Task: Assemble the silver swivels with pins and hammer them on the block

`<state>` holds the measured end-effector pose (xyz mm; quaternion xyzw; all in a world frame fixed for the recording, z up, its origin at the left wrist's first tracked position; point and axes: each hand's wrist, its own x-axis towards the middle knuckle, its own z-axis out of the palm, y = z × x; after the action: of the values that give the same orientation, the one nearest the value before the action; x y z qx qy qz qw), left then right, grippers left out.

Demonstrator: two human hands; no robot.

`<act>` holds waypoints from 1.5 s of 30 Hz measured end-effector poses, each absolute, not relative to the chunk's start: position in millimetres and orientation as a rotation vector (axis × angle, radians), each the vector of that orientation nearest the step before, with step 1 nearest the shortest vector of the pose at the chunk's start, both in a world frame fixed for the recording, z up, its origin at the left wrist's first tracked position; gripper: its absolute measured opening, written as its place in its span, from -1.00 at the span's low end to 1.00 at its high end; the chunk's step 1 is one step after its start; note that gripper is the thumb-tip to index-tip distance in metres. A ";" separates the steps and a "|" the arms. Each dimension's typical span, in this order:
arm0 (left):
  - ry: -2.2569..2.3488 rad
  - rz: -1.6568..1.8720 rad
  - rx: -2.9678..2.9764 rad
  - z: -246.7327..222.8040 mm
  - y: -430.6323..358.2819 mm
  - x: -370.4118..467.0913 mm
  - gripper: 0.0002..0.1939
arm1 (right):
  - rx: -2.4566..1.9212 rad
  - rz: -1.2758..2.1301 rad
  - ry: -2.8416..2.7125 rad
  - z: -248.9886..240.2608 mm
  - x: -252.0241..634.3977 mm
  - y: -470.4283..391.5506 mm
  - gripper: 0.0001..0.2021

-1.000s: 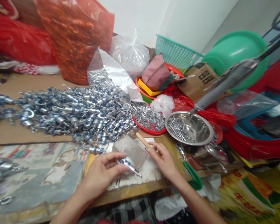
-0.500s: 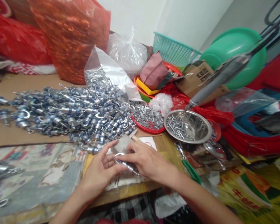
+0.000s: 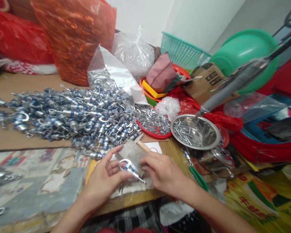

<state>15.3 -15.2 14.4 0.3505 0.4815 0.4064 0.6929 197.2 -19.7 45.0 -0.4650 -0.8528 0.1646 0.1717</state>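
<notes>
My left hand (image 3: 106, 176) grips a small silver-and-blue metal fitting (image 3: 131, 168) between thumb and fingers. The fitting has a crescent-shaped hook at one end and a thin shaft pointing down to the right. Just right of it is my right hand (image 3: 161, 170), apart from the fitting, with its fingers curled together; what they hold, if anything, is hidden. A dull grey metal block (image 3: 132, 150) sits behind both hands. A tool with a pale wooden handle (image 3: 143, 146) lies beside the block, its near end close to my right fingers.
A large heap of similar fittings (image 3: 87, 119) spreads across cardboard at the left. Behind my hands are a red tray of small metal parts (image 3: 157, 133) and a steel bowl of pins (image 3: 208, 142). A grey lever arm (image 3: 235, 84) slants over the bowl. Green-handled pliers (image 3: 199, 178) lie at the right.
My right hand has drawn away from the fitting to the right and curled its fingers. The fitting stays in my left hand, and more of the block and wooden handle shows.
</notes>
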 end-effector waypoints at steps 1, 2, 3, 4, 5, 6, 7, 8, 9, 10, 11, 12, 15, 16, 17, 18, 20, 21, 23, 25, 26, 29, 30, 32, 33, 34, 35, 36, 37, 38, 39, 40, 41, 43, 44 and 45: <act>1.077 0.912 0.784 13.3 -15.2 15.1 -0.16 | -1.336 0.497 -2.376 44.7 194.9 -20.4 -0.79; 1.075 0.913 0.782 12.3 -15.3 14.8 -0.16 | -1.366 0.558 -2.295 44.1 191.7 -20.3 -0.78; 1.070 0.915 0.779 11.7 -15.4 14.6 -0.16 | -1.403 0.646 -2.186 43.2 187.9 -19.5 -0.79; 1.064 0.914 0.776 11.4 -15.4 14.5 -0.15 | -1.439 0.755 -2.072 42.3 183.8 -18.3 -0.82; 1.056 0.913 0.773 11.4 -15.4 14.5 -0.14 | -1.464 0.864 -1.974 41.4 179.7 -16.8 -0.86; 1.046 0.913 0.770 11.7 -15.3 14.5 -0.13 | -1.475 0.957 -1.912 40.7 175.9 -15.2 -0.90; 1.036 0.914 0.767 12.2 -15.1 14.6 -0.13 | -1.473 1.024 -1.890 40.4 172.7 -13.7 -0.92; 1.029 0.916 0.766 12.8 -14.9 14.8 -0.12 | -1.465 1.062 -1.903 40.5 170.3 -12.3 -0.92; 1.022 0.917 0.765 13.4 -14.7 15.0 -0.12 | -1.464 1.074 -1.936 41.0 168.7 -11.0 -0.92; 1.018 0.918 0.765 13.8 -14.5 15.2 -0.12 | -1.471 1.070 -1.973 41.7 167.9 -9.8 -0.93; 1.018 0.920 0.762 14.1 -14.3 15.4 -0.12 | -1.482 1.060 -2.006 42.7 167.7 -8.6 -0.94; 1.018 0.921 0.761 14.2 -14.2 15.6 -0.13 | -1.492 1.050 -2.036 43.6 167.8 -7.3 -0.95; 1.024 0.923 0.753 13.5 -14.3 15.6 -0.12 | -1.508 1.028 -2.089 45.7 167.7 -3.0 -0.90; 1.027 0.922 0.751 13.1 -14.4 15.5 -0.12 | -1.507 1.040 -2.087 45.8 167.0 -1.4 -0.88; 1.027 0.922 0.752 12.7 -14.6 15.3 -0.12 | -1.507 1.063 -2.075 45.8 166.0 0.3 -0.88; 1.026 0.917 0.758 12.4 -14.7 15.0 -0.12 | -1.507 1.090 -2.057 45.4 164.8 1.8 -0.89; 1.018 0.907 0.780 12.1 -14.8 14.5 -0.14 | -1.511 1.129 -2.020 43.9 163.2 4.2 -0.89; 1.015 0.902 0.792 12.2 -14.7 14.3 -0.14 | -1.507 1.132 -2.005 42.7 163.7 4.7 -0.88; 1.022 0.897 0.808 13.0 -14.3 14.4 -0.16 | -1.466 1.099 -1.940 39.3 169.4 4.0 -0.88; 1.049 0.898 0.808 14.4 -14.2 14.8 -0.17 | -1.454 0.951 -1.804 34.6 182.9 0.2 -0.91; 1.063 0.897 0.806 15.1 -14.2 15.0 -0.18 | -1.484 0.829 -1.749 31.5 192.1 -2.6 -0.90; 1.082 0.888 0.793 16.0 -14.7 15.5 -0.17 | -1.693 0.520 -1.833 19.1 221.9 -12.0 -0.81; 1.083 0.886 0.792 15.7 -14.9 15.6 -0.17 | -1.758 0.487 -1.928 13.9 230.0 -14.4 -0.75; 1.088 0.889 0.793 14.8 -15.0 15.6 -0.16 | -1.834 0.514 -2.074 3.2 240.5 -16.5 -0.71; 1.089 0.894 0.793 14.4 -15.1 15.6 -0.15 | -1.859 0.549 -2.082 -1.3 243.0 -16.1 -0.72; 1.088 0.898 0.793 14.2 -15.2 15.7 -0.15 | -1.876 0.578 -2.052 -4.5 244.2 -15.3 -0.75; 1.085 0.902 0.792 14.4 -15.4 15.7 -0.15 | -1.879 0.604 -2.006 -5.7 244.6 -14.5 -0.78; 1.082 0.904 0.789 14.9 -15.5 15.7 -0.16 | -1.866 0.623 -1.955 -4.8 244.8 -14.4 -0.79; 1.077 0.903 0.787 15.6 -15.6 15.7 -0.16 | -1.834 0.628 -1.912 -1.5 245.1 -15.6 -0.79; 1.071 0.901 0.786 16.4 -15.7 15.7 -0.16 | -1.784 0.611 -1.889 3.9 245.8 -18.7 -0.76; 1.065 0.899 0.786 17.0 -15.7 15.6 -0.16 | -1.725 0.576 -1.891 11.0 247.0 -23.6 -0.72; 1.061 0.898 0.786 17.4 -15.6 15.5 -0.16 | -1.665 0.537 -1.915 19.1 248.4 -30.3 -0.68; 1.059 0.899 0.789 17.4 -15.4 15.4 -0.16 | -1.609 0.500 -1.952 27.5 249.7 -38.2 -0.63; 1.066 0.904 0.794 16.4 -14.7 15.4 -0.16 | -1.500 0.405 -2.038 41.9 251.0 -54.9 -0.56; 1.071 0.908 0.797 15.7 -14.4 15.4 -0.15 | -1.449 0.345 -2.063 46.8 250.5 -62.4 -0.53; 1.074 0.910 0.801 15.1 -14.2 15.5 -0.15 | -1.403 0.284 -2.077 49.7 249.4 -68.6 -0.50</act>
<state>15.5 -14.2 15.1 0.3580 0.4802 0.4070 0.6896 249.4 -68.6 49.7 -0.5298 -0.7842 0.1074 0.3047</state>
